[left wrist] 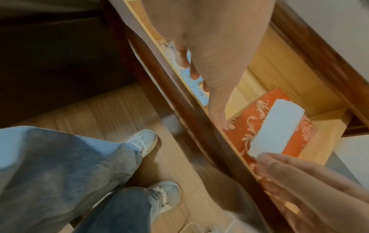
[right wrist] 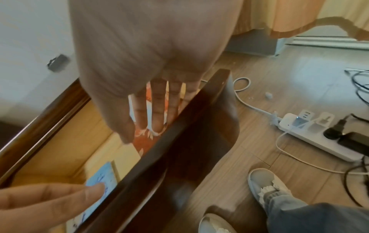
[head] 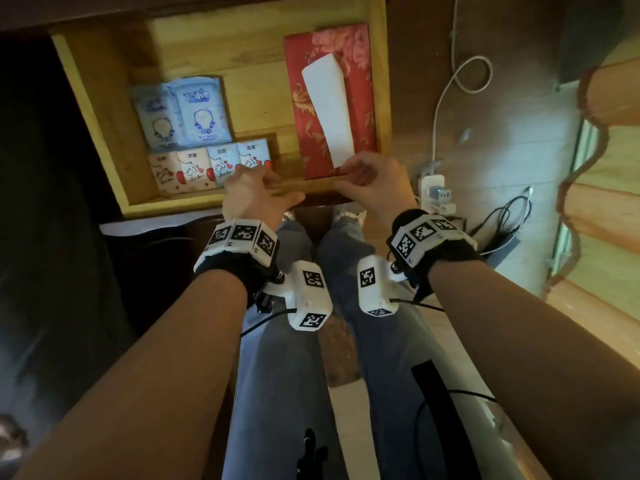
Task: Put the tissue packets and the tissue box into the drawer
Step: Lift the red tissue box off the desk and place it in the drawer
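Both hands [head: 258,192] on drawer front [head: 304,188], power strip [head: 437,197] beside

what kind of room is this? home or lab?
Likely a home, perhaps a bedroom: a wooden drawer of dark furniture holding a red tissue box, a wood-look floor with a loaded power strip, and an orange curtain.

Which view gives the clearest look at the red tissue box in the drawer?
The head view: the red tissue box lies there whole in the drawer, a white tissue sticking out. The left wrist view shows most of it, blurred. The right wrist view shows only patches behind the right hand's fingers.
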{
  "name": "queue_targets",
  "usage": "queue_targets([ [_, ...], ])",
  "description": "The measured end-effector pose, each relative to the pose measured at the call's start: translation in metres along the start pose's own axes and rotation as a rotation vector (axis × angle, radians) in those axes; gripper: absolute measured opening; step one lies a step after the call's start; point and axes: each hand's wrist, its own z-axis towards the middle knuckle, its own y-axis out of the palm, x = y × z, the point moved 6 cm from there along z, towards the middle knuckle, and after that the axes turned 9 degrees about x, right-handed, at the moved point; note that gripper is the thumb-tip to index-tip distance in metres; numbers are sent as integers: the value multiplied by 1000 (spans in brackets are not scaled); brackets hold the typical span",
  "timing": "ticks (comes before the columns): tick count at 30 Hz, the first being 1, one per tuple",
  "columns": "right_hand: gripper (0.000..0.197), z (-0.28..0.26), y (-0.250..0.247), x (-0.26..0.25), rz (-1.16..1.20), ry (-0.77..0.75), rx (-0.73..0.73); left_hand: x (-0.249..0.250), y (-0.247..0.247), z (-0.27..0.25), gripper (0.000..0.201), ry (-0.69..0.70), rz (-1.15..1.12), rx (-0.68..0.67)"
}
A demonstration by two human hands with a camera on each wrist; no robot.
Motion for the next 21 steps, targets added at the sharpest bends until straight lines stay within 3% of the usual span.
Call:
queue_targets([
  [2, 29, -6, 14, -2, -105, -77, -106, -12, -1, -6, 31, -22, 11, -13],
  [5, 27, -5, 24, -2, -231, -156, -124, -24, 1, -9, 27, -69, 29, -26],
  [8, 15, 1, 18, 1, -194, -115, 1, -25, 0, -7, 38, -83, 36, -10],
  [10, 9, 9, 4, 3, -185, -80, 173, -24, -1, -7, 36, -71, 37, -10],
  [12, 8, 18, -9, 3, -142, -25, 255, -23, -2, -7, 29, -48, 38, 2],
  [17, 8, 26, 0, -10, -132, -62, 118, -13, -9, 1, 31, 31, 44, 54],
  [21, 22, 25, 9, -22, -172, -136, 132, 1, -22, 18, 33, 47, 1, 111],
])
